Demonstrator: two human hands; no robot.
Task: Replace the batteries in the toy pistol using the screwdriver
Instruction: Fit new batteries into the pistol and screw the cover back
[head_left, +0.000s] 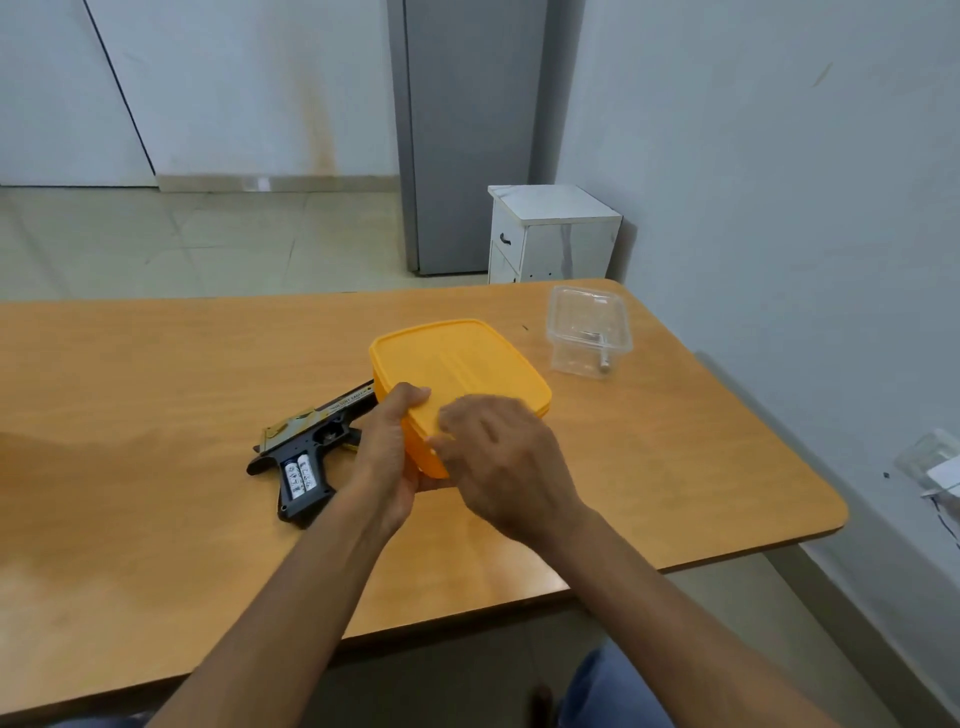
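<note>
Our toy pistol (306, 447) lies on the counter (156, 364), grip open, two batteries (300, 476) showing. Both hands grasp the yellow box (457, 364): left hand (387, 452), right hand (506, 462). The cover is not yet back on.

left hand (387, 457) curled in grip, right hand (506, 460) blurred

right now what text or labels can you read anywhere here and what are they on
No text here can be read for certain.
Toy pistol slide: a line of printed capitals, too small and slanted to read.
Two batteries in the open grip: dark label print on white, blurred, unreadable.
Yellow container, held by the left hand and right hand: no text visible.
Clear plastic box: no text visible.
</note>
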